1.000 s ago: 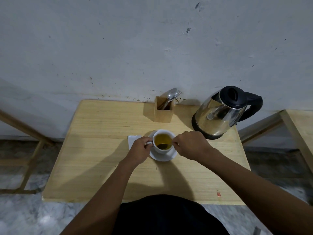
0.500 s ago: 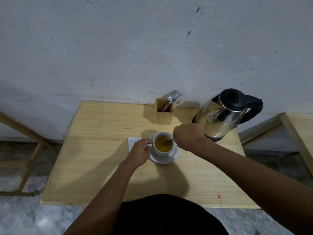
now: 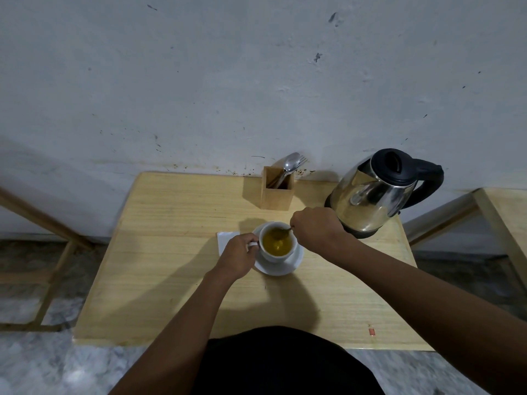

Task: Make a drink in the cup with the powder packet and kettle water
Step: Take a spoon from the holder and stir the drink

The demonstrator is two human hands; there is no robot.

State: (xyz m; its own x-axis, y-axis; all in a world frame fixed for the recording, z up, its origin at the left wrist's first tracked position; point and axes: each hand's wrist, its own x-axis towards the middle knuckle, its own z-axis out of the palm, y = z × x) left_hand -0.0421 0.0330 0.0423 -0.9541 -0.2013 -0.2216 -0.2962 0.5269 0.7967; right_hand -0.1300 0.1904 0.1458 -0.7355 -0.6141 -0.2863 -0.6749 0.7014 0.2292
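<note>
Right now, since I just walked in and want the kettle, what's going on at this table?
A person is making a drink. Their left hand grips the handle of the white cup, which sits on a saucer and holds yellow liquid. Their right hand pinches a spoon dipped into it, as if to stir. The kettle stands behind, lid shut.

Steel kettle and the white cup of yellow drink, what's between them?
Head view: the right hand lies between the shiny steel kettle and white ceramic cup, gripping a small metal spoon dipped in the drink.
</note>
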